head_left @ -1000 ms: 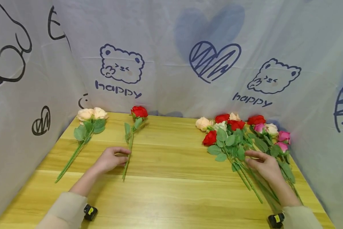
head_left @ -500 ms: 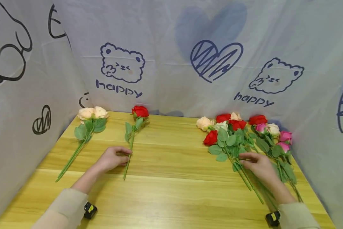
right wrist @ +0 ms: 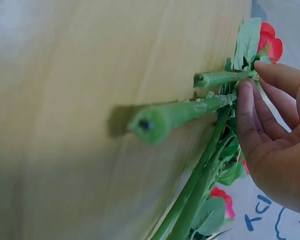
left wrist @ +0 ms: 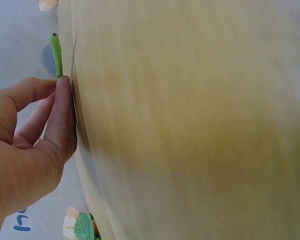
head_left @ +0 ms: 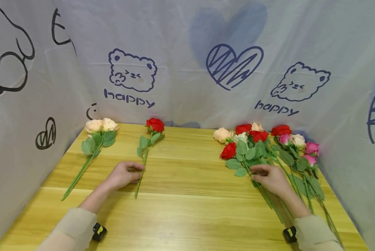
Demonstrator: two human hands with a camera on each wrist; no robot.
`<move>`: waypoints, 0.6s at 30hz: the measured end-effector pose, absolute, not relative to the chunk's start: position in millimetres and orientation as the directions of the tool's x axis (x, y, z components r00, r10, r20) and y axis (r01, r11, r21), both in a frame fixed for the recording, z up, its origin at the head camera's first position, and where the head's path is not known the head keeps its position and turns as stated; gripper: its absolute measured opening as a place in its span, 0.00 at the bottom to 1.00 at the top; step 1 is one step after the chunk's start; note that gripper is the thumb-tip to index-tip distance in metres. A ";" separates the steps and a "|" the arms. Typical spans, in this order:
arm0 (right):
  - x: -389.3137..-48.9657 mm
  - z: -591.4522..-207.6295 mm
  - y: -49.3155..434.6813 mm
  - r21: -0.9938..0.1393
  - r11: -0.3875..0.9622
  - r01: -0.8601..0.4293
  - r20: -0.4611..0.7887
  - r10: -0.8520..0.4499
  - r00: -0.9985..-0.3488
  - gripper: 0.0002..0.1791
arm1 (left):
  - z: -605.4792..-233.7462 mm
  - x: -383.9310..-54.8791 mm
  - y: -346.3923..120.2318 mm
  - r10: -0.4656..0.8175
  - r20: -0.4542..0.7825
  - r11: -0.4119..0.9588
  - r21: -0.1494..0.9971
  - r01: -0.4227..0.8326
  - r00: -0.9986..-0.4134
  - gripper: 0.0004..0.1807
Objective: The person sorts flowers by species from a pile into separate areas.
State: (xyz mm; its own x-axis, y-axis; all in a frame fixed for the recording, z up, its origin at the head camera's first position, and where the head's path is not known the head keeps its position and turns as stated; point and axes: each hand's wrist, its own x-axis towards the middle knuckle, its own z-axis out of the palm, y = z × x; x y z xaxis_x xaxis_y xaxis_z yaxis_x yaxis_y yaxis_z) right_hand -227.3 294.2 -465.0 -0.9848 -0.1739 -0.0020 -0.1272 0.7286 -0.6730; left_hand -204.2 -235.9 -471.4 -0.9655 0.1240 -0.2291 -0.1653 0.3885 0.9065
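Note:
My left hand [head_left: 123,175] pinches the lower stem of an artificial red rose [head_left: 155,125] lying on the table left of centre. In the left wrist view, the cut end of its green stem [left wrist: 56,55] sticks out past the thumb and fingers. My right hand [head_left: 271,179] is at a pile of artificial roses on the right. Its thumb and fingertips pinch a thin green rose stem [right wrist: 222,78] at the pile's left side. A thicker stem [right wrist: 180,117] runs close beside those fingers. Which bloom the pinched stem belongs to is hidden among leaves.
Two peach roses [head_left: 101,125] lie at the far left of the wooden table [head_left: 187,216]. The right pile has red roses [head_left: 228,150], pink roses [head_left: 311,149] and pale ones, their stems crossing. A printed cloth [head_left: 181,69] hangs behind and at both sides.
My right hand has moved left across the stems, from the pile's middle to its left side. My left hand keeps its place, while the red rose's head has shifted slightly right.

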 end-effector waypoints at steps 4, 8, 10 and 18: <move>-230.6 -465.7 288.7 -0.645 0.750 -0.147 0.005 -0.188 -0.982 0.18 | -471.1 -202.8 -235.9 0.125 -0.231 0.388 0.906 -0.167 -0.965 0.18; -233.7 -466.8 285.7 -0.643 0.748 -0.166 0.002 -0.215 -0.977 0.19 | -470.0 -201.4 -235.5 0.124 -0.230 0.386 0.907 -0.167 -0.965 0.18; -234.8 -467.5 284.6 -0.637 0.752 -0.169 -0.007 -0.225 -0.974 0.18 | -469.5 -201.4 -235.2 0.123 -0.234 0.385 0.907 -0.171 -0.964 0.18; -238.6 -466.0 282.7 -0.596 0.785 -0.172 -0.059 -0.256 -0.965 0.16 | -470.8 -202.8 -236.4 0.127 -0.241 0.387 0.905 -0.175 -0.962 0.17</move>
